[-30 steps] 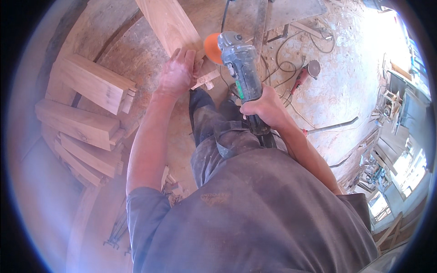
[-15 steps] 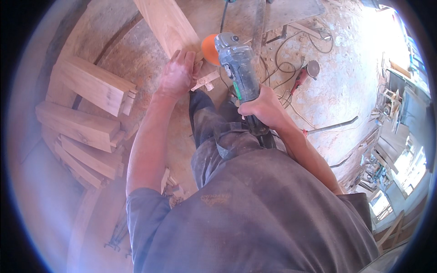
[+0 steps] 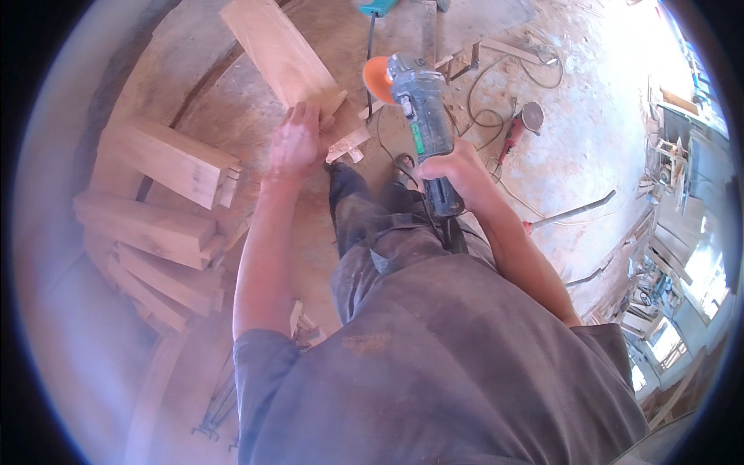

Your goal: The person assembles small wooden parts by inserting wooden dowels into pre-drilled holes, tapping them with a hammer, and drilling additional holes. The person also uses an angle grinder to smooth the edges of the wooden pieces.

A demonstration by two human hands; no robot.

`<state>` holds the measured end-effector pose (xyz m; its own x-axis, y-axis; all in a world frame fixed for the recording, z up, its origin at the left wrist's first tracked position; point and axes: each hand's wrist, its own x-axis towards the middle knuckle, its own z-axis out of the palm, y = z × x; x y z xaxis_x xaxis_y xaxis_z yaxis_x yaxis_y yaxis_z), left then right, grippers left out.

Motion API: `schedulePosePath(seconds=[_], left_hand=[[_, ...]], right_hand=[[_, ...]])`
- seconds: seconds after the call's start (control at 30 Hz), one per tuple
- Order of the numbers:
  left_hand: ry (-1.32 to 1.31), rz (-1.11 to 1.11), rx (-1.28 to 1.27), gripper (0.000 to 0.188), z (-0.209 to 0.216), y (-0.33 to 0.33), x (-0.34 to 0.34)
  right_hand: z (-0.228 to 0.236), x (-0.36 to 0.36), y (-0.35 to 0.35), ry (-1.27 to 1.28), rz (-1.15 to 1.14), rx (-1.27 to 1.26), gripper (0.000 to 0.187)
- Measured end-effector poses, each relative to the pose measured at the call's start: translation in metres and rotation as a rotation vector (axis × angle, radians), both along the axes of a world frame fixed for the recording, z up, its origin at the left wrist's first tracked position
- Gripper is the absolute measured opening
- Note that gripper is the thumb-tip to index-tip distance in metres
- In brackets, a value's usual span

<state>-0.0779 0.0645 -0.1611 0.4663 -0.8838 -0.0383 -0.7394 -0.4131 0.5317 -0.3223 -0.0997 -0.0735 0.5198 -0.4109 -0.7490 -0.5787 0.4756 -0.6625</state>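
Observation:
My right hand [image 3: 463,172] is wrapped round the body of an angle grinder [image 3: 425,105], which has an orange disc [image 3: 377,80] at its far end. The disc stands in the air to the right of a thick wooden board [image 3: 283,56], with a gap between them. My left hand [image 3: 298,142] is closed on the board's near end, fingers curled over it; the thumb is mostly hidden. Under that end lies another piece of wood [image 3: 345,133] with a rough, notched end.
Several cut timbers [image 3: 167,159] with notched ends lie at the left. A red grinder [image 3: 518,132] and loose cords [image 3: 473,108] are on the floor to the right. A teal tool [image 3: 377,8] lies at the far edge. Boards and clutter [image 3: 666,170] line the right side.
The grinder has moved right, and its disc, earlier beside the board's edge, is now apart from it. My left hand stays at the board's near end. The whole view has shifted slightly.

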Motion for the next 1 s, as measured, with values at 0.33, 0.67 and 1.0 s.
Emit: schedulePosePath(seconds=[0.33,0.67,1.0], left_hand=[[0.945,0.625,-0.2,0.056,0.055,0.013,-0.06],[1.539,0.708,-0.589,0.07,0.09,0.051,-0.058],[1.725,0.63,-0.685,0.071,0.045,0.079,0.017]], right_hand=[[0.008,0.021,0.024,-0.304,-0.018,0.179,0.039],[-0.018,0.099,0.104,-0.472,0.221,0.136,0.056],[-0.023,0.133,0.094,-0.103,0.243,0.023,0.063]])
